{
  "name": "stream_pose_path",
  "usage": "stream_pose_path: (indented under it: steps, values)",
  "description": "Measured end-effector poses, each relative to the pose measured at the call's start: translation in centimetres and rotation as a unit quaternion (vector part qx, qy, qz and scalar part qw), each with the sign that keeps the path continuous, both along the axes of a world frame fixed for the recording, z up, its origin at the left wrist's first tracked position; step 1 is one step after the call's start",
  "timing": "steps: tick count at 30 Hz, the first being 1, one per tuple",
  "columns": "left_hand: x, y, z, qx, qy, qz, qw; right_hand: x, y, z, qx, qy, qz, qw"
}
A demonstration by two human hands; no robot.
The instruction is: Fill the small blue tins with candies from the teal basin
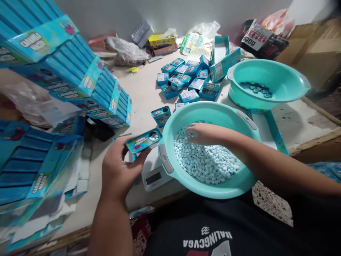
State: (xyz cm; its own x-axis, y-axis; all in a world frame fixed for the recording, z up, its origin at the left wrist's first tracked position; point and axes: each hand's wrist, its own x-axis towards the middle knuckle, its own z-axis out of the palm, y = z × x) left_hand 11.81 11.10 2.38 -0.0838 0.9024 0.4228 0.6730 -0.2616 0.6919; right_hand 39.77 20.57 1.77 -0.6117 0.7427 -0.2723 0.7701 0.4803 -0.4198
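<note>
My left hand [117, 167] holds a small blue box [142, 141] between thumb and fingers at the basin's left rim. Pale candies show through the round hole in the box's top. My right hand [201, 134] reaches into a turquoise basin [215, 188] of small pale blue and white candies [207, 163]. Its curled fingertips are partly sunk among the candies, and what they hold is hidden. Another small blue box [161, 115] stands just beyond the one in my left hand. A white scale [157, 177] lies partly under the basin's left side.
Several small blue boxes [189, 96] lie heaped behind the basin. A second turquoise basin [282, 74] with small round blue pieces [256, 89] is at the right. Tall stacks of blue cartons [87, 81] rise at the left, above flattened packaging [45, 170]. A cardboard box [314, 46] sits at the back right.
</note>
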Motion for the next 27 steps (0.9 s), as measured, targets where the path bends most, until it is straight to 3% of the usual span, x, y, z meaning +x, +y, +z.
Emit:
stream_pose_path:
  steps: [2,4,9,15,19,23,25,27]
  values:
    - [-0.8,-0.4,-1.7,-0.045,-0.136,0.051,0.988,-0.1,0.0,-0.4,-0.004,-0.025,0.046,0.999]
    - [-1.7,-0.6,-3.1,-0.088,-0.206,0.056,0.973,-0.2,0.1,-0.9,-0.001,-0.047,0.059,0.997]
    - [-3.4,-1.0,-4.5,-0.188,-0.205,0.026,0.96,-0.4,0.4,-1.6,0.023,-0.059,0.076,0.995]
    - [-4.7,-1.6,-4.8,-0.119,-0.216,0.016,0.969,-0.6,0.4,-1.2,0.008,-0.071,0.086,0.994]
    - [-7.3,-2.4,-5.6,-0.018,-0.265,0.151,0.952,-0.9,0.5,-1.0,-0.027,-0.075,0.087,0.993]
    - [-10.3,-3.9,-8.0,-0.022,-0.176,0.34,0.924,-0.6,0.9,-1.0,-0.047,-0.083,0.078,0.992]
    - [-11.2,-4.6,-9.5,-0.049,-0.162,0.371,0.913,-0.3,1.1,-1.1,-0.052,-0.088,0.071,0.992]
    - [-11.5,-4.8,-10.7,-0.068,-0.177,0.363,0.912,-0.1,1.2,-1.3,-0.053,-0.091,0.065,0.992]
